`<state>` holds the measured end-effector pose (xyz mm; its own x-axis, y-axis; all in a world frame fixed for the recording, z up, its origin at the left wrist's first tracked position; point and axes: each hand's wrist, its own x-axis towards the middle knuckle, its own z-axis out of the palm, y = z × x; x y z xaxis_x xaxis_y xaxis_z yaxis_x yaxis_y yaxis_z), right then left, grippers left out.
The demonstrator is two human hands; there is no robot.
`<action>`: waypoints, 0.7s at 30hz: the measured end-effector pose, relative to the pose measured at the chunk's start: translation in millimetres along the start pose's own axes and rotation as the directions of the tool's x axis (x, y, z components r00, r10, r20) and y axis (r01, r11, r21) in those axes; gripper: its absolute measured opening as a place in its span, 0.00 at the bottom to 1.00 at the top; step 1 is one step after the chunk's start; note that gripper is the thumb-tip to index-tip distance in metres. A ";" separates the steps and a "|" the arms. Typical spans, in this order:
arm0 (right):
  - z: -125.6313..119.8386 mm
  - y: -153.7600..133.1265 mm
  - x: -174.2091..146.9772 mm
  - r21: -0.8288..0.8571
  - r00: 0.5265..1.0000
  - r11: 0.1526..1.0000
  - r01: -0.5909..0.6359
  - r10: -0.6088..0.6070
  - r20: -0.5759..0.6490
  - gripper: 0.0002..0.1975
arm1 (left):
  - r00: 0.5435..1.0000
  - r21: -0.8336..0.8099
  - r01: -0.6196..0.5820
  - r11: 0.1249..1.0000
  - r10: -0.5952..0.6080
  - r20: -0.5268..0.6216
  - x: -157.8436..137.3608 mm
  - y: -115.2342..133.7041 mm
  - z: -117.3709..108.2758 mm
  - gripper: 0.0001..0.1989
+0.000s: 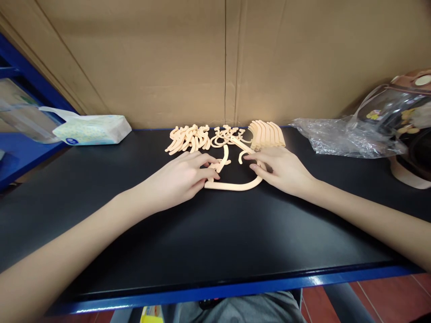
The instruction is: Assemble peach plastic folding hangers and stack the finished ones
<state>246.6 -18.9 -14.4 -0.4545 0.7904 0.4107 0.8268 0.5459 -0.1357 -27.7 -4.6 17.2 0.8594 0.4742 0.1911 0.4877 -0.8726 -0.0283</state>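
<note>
A peach-coloured bent bar (234, 186) lies on the black table in front of me, its right end rounding upward. My right hand (282, 169) is closed around the right side of that bar, thumb and forefinger on its inner side. Just off those fingertips is a small peach hook (241, 157). At the bar's left end, my left hand (190, 174) has its thumb and forefinger around a short peach curved piece (222, 158), which stands out above the fingers. Its lower part and other small pieces there are partly hidden by the fingers.
Behind my hands lie a pile of curved peach parts (188, 137), a heap of small hooks (227, 132) and a row of nested arms (267, 133). A tissue pack (97, 129) is at left; crumpled clear plastic (343, 137) and a transparent bag (380, 114) are at right. Cardboard (151, 58) stands behind.
</note>
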 end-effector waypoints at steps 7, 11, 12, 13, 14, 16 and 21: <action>-0.7 -3.2 1.1 0.009 0.997 0.998 -0.058 0.058 0.045 0.14 | 1.000 -0.033 0.009 0.999 -0.009 0.006 3.7 8.2 -5.7 0.09; -0.8 -4.7 1.7 0.010 0.996 0.998 -0.060 0.059 0.062 0.15 | 1.000 -0.056 -0.015 0.998 0.015 -0.004 4.0 8.6 -3.1 0.15; -0.5 -4.8 1.7 0.012 0.996 0.998 -0.063 0.062 0.060 0.14 | 1.000 -0.064 -0.015 0.998 0.015 -0.003 3.8 8.6 -2.7 0.14; -0.2 -4.8 1.6 0.011 0.996 0.997 -0.070 0.070 0.053 0.14 | 1.000 -0.073 -0.011 0.997 0.011 0.000 3.7 8.9 -2.6 0.12; 0.2 -4.7 1.6 0.006 0.996 0.997 -0.083 0.083 0.040 0.13 | 1.000 -0.083 -0.001 0.997 0.002 0.007 3.5 9.4 -2.8 0.11; 1.0 -4.6 1.6 -0.007 0.994 0.994 -0.111 0.111 0.018 0.13 | 0.999 -0.110 0.021 0.994 -0.017 0.029 3.2 11.2 -3.6 0.08; 2.6 -4.4 2.1 0.013 0.993 0.993 -0.121 0.120 0.015 0.12 | 0.998 -0.159 0.024 0.987 -0.014 0.067 3.0 16.0 -4.1 0.08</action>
<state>241.2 -19.0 -15.4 -0.3565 0.8544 0.3780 0.8713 0.4500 -0.1956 -17.9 -17.7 21.3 0.8611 0.4928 0.1251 0.4778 -0.8685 0.1323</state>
